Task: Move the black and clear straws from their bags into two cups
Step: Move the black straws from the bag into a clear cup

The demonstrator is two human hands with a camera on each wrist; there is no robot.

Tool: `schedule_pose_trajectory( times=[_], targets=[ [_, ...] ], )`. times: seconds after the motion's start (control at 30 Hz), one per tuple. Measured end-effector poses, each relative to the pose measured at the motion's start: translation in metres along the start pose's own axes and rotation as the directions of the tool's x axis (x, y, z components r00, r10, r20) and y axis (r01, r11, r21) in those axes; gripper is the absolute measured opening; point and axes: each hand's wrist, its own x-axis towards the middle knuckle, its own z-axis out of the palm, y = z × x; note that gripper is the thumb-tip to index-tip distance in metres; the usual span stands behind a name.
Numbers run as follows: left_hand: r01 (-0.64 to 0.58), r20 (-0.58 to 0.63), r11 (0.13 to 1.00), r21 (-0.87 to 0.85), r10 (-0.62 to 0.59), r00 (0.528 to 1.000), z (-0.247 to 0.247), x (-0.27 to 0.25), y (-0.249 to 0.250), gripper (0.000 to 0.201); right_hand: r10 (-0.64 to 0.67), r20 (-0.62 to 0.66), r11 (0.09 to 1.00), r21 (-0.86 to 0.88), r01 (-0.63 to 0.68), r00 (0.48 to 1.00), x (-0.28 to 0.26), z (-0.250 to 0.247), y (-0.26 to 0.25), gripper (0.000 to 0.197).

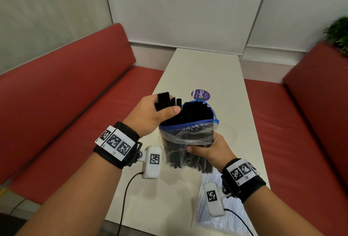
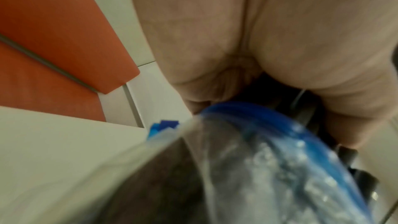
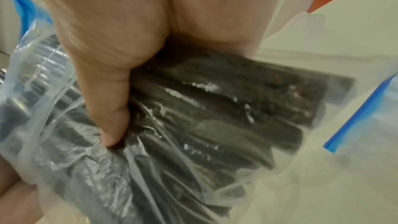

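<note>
A clear zip bag [image 1: 188,137] with a blue rim is held upright above the white table [image 1: 207,70], packed with black straws [image 1: 195,111]. My right hand [image 1: 205,150] grips the bag round its middle, thumb pressed into the plastic [image 3: 112,135]. My left hand [image 1: 169,106] grips a bundle of black straws [image 1: 163,98] at the bag's open mouth, their tops sticking up above my fingers. The left wrist view shows the blue rim [image 2: 247,125] under my palm. A second bag with clear straws [image 1: 216,207] lies on the table near me. No cup is in view.
A purple round sticker [image 1: 200,94] sits on the table behind the bag. Red benches run along the left [image 1: 75,103] and right [image 1: 301,122] sides. A green plant [image 1: 339,32] stands at the far right. White wall panels close off the table's far end.
</note>
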Motion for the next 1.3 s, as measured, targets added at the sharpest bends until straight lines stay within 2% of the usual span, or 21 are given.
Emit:
schedule_pose_trajectory(
  times=[0.07,0.17,0.27,0.37,0.43,0.5,0.67,0.77,0.97,1.07,1.13,1.2,1.3],
  targets=[
    [0.012,-0.090,0.992,-0.123,-0.023,0.996,0.002,0.003,0.000,0.026,0.010,-0.001,1.000,-0.002,-0.010,1.000,0.000,0.001,0.002,0.035],
    [0.089,-0.055,0.972,-0.218,-0.103,0.993,0.003,0.007,-0.004,0.044,0.012,-0.017,1.000,0.018,-0.011,1.000,0.001,0.003,0.005,0.034],
    [0.124,-0.036,0.981,-0.147,-0.130,0.991,0.011,0.007,-0.001,0.036,0.008,-0.035,0.999,0.051,-0.007,0.999,0.003,0.002,0.005,0.032],
    [0.076,-0.118,0.984,-0.159,-0.095,0.988,0.017,0.008,0.007,0.021,0.004,-0.048,0.999,0.046,-0.002,0.999,0.005,-0.001,0.005,0.031],
    [0.027,-0.182,0.983,-0.183,-0.061,0.981,0.018,0.010,0.012,0.018,0.004,-0.051,1.000,0.029,-0.002,0.999,0.006,-0.003,0.005,0.031],
    [-0.025,-0.202,0.981,-0.195,-0.016,0.979,0.018,0.012,0.019,0.009,-0.006,-0.055,1.000,0.003,0.006,0.998,0.007,-0.005,0.005,0.033],
    [-0.051,-0.322,0.994,-0.101,0.016,0.947,0.019,0.019,0.032,0.012,-0.057,-0.059,0.997,-0.063,0.054,0.997,0.006,-0.003,0.003,0.034],
    [-0.042,-0.398,0.993,-0.109,-0.005,0.917,0.018,0.023,0.040,0.011,-0.082,-0.053,0.993,-0.093,0.076,0.995,0.006,0.000,0.000,0.035],
    [-0.106,-0.380,0.985,-0.134,0.048,0.924,0.014,0.032,0.074,0.013,-0.097,-0.078,0.991,-0.102,0.089,0.992,0.006,-0.003,-0.001,0.034],
    [-0.028,-0.275,0.988,-0.150,-0.015,0.961,0.016,0.038,0.079,0.014,-0.118,-0.098,0.985,-0.140,0.104,0.988,0.006,-0.004,-0.001,0.033],
    [0.043,-0.188,0.996,-0.074,-0.057,0.981,0.021,0.038,0.076,0.012,-0.141,-0.097,0.978,-0.170,0.123,0.985,0.006,-0.003,-0.002,0.032],
    [0.035,-0.206,0.999,-0.041,-0.042,0.978,0.024,0.035,0.070,0.008,-0.149,-0.118,0.980,-0.153,0.130,0.982,0.006,-0.003,-0.004,0.030],
    [-0.086,-0.310,0.991,-0.098,0.052,0.949,0.026,0.030,0.066,0.008,-0.144,-0.191,0.987,-0.091,0.129,0.971,0.007,-0.003,-0.005,0.031]
  ],
)
